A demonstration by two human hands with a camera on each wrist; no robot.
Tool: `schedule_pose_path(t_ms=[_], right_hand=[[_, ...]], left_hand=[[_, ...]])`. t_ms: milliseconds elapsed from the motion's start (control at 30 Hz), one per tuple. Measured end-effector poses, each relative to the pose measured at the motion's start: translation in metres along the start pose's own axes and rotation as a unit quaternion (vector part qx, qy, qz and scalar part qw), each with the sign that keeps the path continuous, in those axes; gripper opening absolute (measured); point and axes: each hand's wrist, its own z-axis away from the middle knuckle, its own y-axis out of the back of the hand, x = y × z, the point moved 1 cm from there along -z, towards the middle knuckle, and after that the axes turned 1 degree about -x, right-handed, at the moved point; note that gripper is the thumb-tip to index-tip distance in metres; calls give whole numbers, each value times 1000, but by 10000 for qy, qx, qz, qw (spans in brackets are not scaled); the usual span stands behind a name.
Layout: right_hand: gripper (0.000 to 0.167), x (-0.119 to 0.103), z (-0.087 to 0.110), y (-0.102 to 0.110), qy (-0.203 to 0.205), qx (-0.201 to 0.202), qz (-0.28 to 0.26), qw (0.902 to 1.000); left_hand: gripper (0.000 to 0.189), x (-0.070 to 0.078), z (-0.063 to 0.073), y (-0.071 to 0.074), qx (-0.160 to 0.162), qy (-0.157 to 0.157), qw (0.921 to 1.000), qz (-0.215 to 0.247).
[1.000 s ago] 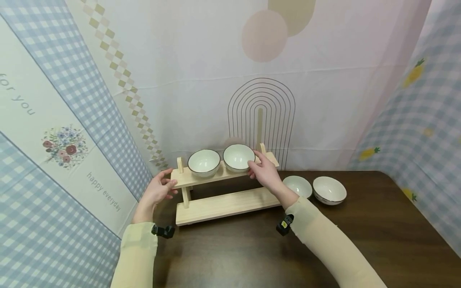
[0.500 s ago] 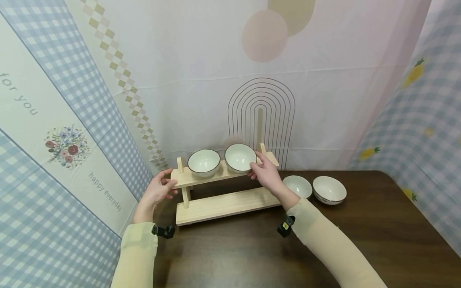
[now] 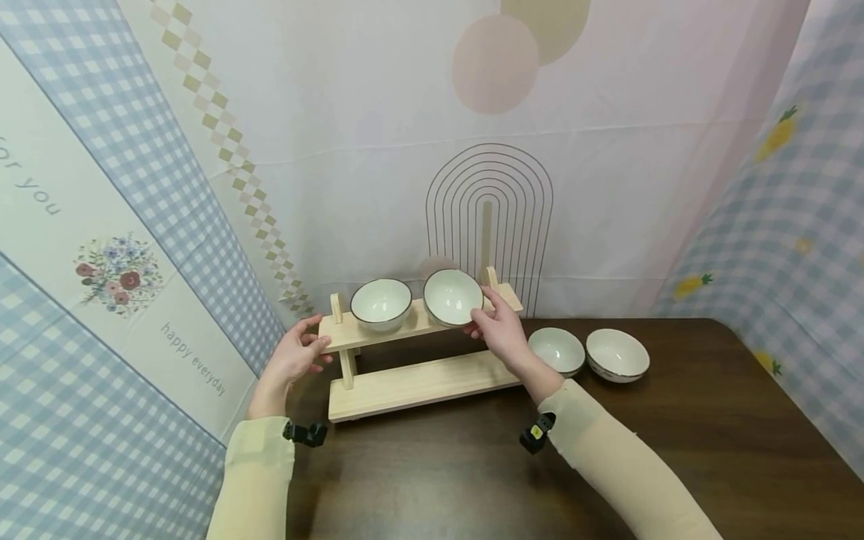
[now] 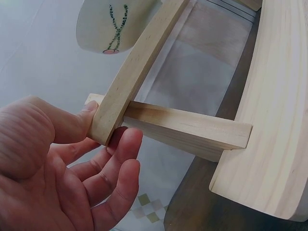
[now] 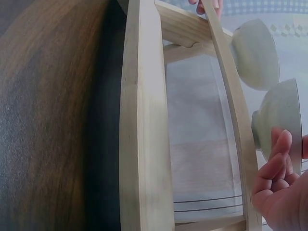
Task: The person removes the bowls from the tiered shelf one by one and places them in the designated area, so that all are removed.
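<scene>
A two-tier wooden shelf [image 3: 418, 386] stands on the dark table. My left hand [image 3: 293, 356] grips the left end of its upper board; in the left wrist view the thumb lies on top of that board end [image 4: 113, 115] and fingers curl below. On the upper tier sit two white dark-rimmed bowls. My right hand [image 3: 502, 334] pinches the right-hand bowl [image 3: 452, 296] by its right side, with the thumb at the rim. The right wrist view shows this bowl [image 5: 279, 110] with its foot right at the board. The left-hand bowl [image 3: 381, 302] sits close beside it.
Two more bowls stand on the table right of the shelf: one [image 3: 556, 349] partly behind my right forearm, the other [image 3: 617, 355] beside it. A patterned cloth [image 3: 378, 187] hangs right behind the shelf, and checked cloths flank both sides.
The right-hand bowl has shifted slightly right along the upper board, my right hand moving with it, so the gap between the two bowls is wider. My left hand has kept its grip.
</scene>
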Motion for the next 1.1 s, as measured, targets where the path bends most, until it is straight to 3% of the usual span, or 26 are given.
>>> schedule_pose_path(t_ms=[733,1100], right_hand=[[68,12,22,4,-79,-19,-614,9981],[65,20,36,15,-165,-38,-596,9981]], left_hand=[[67,3,2,0,-12,9,9999,101],[65,3,2,-1,-11,22,10000,41]])
